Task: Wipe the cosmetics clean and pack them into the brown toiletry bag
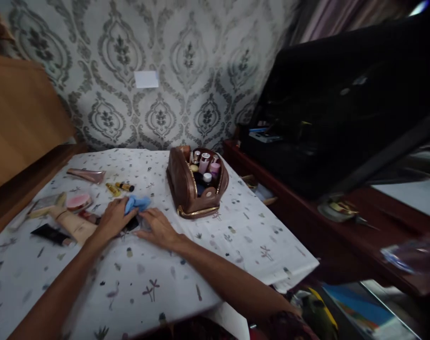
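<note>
My left hand (115,216) is closed on a bunched light blue cloth (137,203), over a group of cosmetics. Close beside it, my right hand (160,229) has its fingers bent around something blurred and partly see-through that I cannot make out. A small dark item (131,224) lies between the hands. Around my left hand lie a round pink compact (78,201), a beige pouch-like item (73,225), a black tube (51,233) and two small gold-and-black tubes (113,190). A brown makeup bag (184,182) stands unzipped to the right, with several bottles and jars inside.
The table's white printed cover (186,283) bears a rose-coloured tube (86,175) at the back left. A brown cardboard box (23,118) stands at the left. Right of the table are a dark red desk (289,193) and a large black screen-like panel (328,104). Patterned wallpaper rises behind.
</note>
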`<move>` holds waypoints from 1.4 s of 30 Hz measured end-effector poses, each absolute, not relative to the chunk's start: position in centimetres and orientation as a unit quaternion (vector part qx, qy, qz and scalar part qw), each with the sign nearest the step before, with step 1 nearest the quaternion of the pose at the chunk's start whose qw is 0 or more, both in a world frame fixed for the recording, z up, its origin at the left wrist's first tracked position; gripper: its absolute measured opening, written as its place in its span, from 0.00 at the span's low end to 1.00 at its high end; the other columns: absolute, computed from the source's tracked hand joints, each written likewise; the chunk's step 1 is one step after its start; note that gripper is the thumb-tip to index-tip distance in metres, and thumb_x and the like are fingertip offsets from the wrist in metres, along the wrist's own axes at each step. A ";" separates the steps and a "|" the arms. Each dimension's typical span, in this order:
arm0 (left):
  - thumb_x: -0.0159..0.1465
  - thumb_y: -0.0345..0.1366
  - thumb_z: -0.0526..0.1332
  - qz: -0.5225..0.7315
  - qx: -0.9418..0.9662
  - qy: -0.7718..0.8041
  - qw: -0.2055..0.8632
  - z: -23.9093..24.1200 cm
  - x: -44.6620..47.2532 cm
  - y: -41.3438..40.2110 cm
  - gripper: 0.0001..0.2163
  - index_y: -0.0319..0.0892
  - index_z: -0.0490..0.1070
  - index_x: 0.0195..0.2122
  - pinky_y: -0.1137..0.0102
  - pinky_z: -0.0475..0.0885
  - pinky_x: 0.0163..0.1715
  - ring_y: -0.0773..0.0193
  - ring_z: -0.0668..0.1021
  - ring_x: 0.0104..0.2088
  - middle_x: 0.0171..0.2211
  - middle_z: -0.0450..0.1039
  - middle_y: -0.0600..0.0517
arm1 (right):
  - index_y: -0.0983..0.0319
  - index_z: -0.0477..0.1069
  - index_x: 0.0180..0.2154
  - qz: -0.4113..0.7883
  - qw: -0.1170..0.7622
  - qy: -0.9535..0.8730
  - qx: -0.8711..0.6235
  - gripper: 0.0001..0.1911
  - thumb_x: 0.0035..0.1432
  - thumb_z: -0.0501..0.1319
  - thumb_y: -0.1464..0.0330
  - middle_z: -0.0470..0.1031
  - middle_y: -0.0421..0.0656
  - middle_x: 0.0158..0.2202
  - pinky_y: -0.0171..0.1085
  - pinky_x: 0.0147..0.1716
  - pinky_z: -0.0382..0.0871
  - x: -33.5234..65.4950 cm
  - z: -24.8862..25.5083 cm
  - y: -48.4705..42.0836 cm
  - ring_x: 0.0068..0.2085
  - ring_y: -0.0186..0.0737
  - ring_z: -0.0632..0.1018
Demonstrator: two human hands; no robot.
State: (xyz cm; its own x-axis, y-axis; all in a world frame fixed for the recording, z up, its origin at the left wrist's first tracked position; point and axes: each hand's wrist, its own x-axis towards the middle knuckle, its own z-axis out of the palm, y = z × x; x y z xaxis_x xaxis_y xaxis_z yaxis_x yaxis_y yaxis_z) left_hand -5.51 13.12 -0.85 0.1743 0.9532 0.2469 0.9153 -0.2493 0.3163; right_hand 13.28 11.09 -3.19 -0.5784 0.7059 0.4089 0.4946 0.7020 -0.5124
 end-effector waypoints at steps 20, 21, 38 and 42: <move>0.62 0.46 0.50 0.357 0.658 0.656 0.091 -0.7 -6.7 14.7 0.15 0.42 0.69 0.39 0.68 0.70 0.38 0.59 0.75 0.35 0.34 0.76 0.50 | 0.64 0.65 0.56 0.168 0.288 -0.893 -0.302 0.26 0.56 0.63 0.66 0.72 0.50 0.51 0.46 0.53 0.64 13.5 -2.2 9.8 0.51 0.48 0.70; 0.62 0.46 0.49 0.356 0.657 0.658 0.095 -0.8 -6.8 14.7 0.16 0.42 0.69 0.40 0.68 0.70 0.40 0.59 0.75 0.36 0.36 0.76 0.50 | 0.64 0.65 0.55 0.174 0.292 -0.889 -0.305 0.25 0.56 0.62 0.68 0.72 0.51 0.50 0.46 0.54 0.64 13.5 -2.2 9.8 0.51 0.48 0.70; 0.65 0.52 0.49 0.331 0.743 0.562 0.153 -0.3 -5.4 12.6 0.18 0.44 0.69 0.37 0.68 0.71 0.38 0.59 0.75 0.33 0.32 0.74 0.52 | 0.60 0.70 0.52 0.355 0.449 -0.719 -0.394 0.18 0.68 0.49 0.62 0.76 0.44 0.37 0.40 0.42 0.71 14.4 -3.1 10.7 0.39 0.41 0.76; 0.64 0.53 0.53 0.276 0.811 0.506 0.107 -0.7 -5.0 12.1 0.19 0.45 0.71 0.46 0.66 0.72 0.44 0.55 0.77 0.43 0.42 0.76 0.49 | 0.60 0.75 0.37 0.483 0.482 -0.605 -0.410 0.25 0.64 0.50 0.48 0.68 0.38 0.22 0.34 0.25 0.67 14.2 -4.1 12.1 0.24 0.35 0.71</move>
State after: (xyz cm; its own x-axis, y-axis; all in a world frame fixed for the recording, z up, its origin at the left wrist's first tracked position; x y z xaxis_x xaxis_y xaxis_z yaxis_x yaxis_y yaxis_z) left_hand -4.97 12.07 -0.70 0.3370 0.8785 0.3386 0.7607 -0.4660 0.4519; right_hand 14.17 12.09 -4.05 -0.1999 0.9619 0.1867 0.0307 0.1966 -0.9800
